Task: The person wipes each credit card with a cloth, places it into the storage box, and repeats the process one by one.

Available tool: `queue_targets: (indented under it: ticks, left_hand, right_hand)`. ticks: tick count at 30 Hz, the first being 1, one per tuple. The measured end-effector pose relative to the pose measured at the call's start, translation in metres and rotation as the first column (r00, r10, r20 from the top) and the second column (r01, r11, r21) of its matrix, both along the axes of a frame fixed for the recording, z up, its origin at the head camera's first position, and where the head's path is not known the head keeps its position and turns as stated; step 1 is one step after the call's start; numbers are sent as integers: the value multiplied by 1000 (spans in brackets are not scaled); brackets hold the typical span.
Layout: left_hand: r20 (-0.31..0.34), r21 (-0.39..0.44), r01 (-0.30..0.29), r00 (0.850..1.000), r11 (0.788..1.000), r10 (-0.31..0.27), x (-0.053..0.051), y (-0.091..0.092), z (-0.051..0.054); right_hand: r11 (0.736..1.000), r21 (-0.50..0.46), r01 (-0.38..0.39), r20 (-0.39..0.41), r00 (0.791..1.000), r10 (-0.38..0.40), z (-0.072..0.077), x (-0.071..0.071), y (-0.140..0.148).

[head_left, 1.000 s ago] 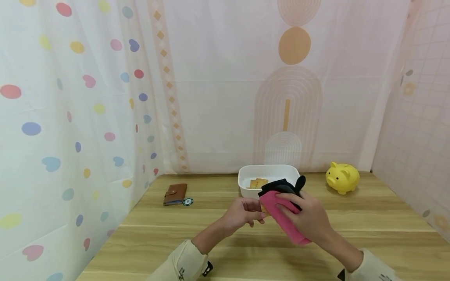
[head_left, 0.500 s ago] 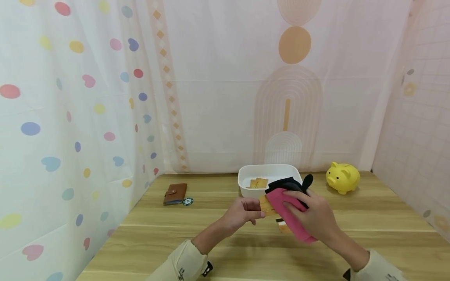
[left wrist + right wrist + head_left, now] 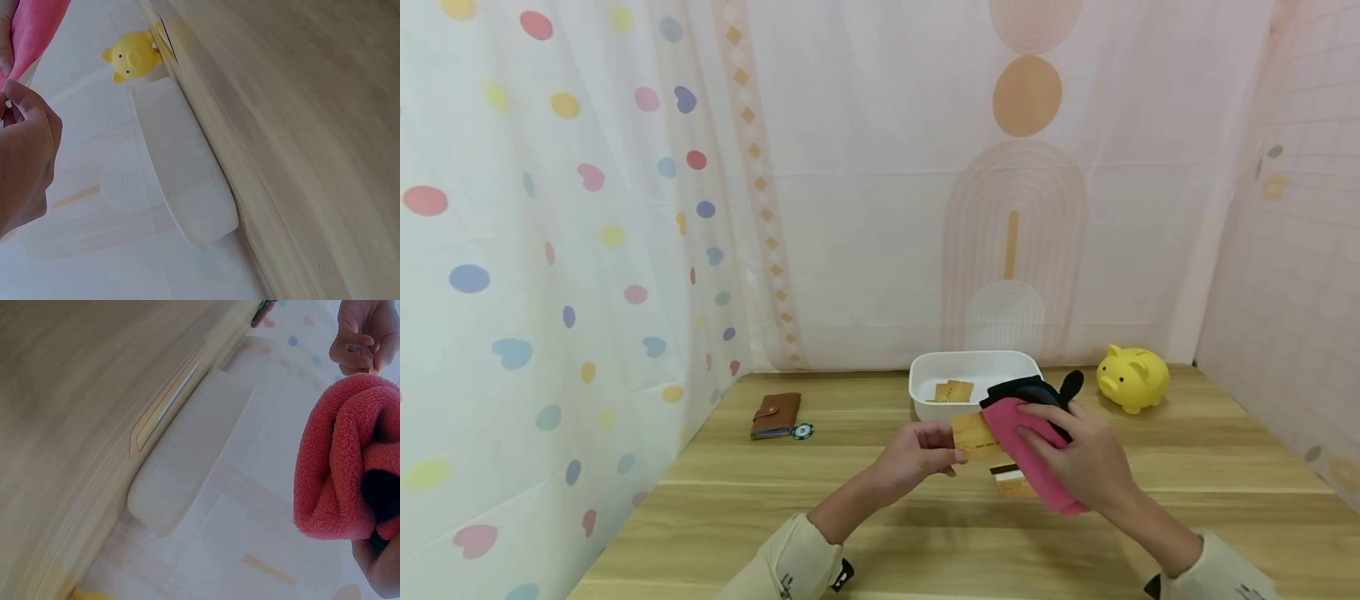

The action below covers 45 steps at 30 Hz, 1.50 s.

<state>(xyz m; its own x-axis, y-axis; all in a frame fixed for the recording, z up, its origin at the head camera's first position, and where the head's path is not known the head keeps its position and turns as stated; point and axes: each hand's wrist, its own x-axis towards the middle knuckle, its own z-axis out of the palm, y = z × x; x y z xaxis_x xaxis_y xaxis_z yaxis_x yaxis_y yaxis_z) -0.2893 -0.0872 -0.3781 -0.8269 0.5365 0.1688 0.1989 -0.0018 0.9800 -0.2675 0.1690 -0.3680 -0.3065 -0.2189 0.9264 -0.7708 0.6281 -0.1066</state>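
Observation:
My left hand (image 3: 917, 458) pinches the left edge of a gold bank card (image 3: 973, 436), held up above the table. My right hand (image 3: 1090, 450) grips a folded, fuzzy pink cloth (image 3: 1030, 450) with a black part (image 3: 1028, 390) along its top. The cloth hides the card's right end in the head view; whether they touch there I cannot tell. Under the hands another bank card (image 3: 1011, 481), with a black stripe, lies on the table, partly behind the cloth. In the right wrist view the cloth (image 3: 331, 462) appears rolled into thick folds.
A white tub (image 3: 925, 408) holding several gold cards (image 3: 953, 391) stands at the back of the wooden table (image 3: 737, 517). To its right is a yellow piggy bank (image 3: 1132, 378). A brown wallet (image 3: 777, 414) and a poker chip (image 3: 802, 431) lie at the left.
My right hand has drawn the pink cloth to the right, uncovering more of the held bank card. The bank card on the table has come into view. The left hand has stayed put.

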Motion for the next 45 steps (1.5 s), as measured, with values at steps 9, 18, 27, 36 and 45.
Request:
queue_targets:
  ticks: [9,18,27,36,45]
  left_hand:
    - [18,40,-10,1000,999,9,-2,-2,-3]
    - [-14,33,-49,999,998,49,-2,-4,-3]
    - [-12,89,-112,993,990,113,-3,-6,-5]
    - [-79,81,-143,986,986,150,-4,-7,-6]
    - [-118,61,-120,985,991,126,-4,-5,-8]
  right_hand:
    - [999,-26,24,41,999,-23,1,0,5]
    - [997,-51,63,85,995,-58,3,3,9]
    - [994,-64,89,126,989,-80,5,6,16]
    - [991,-73,108,149,984,-96,4,7,22]
    - [991,-84,100,163,983,-85,3,7,24]
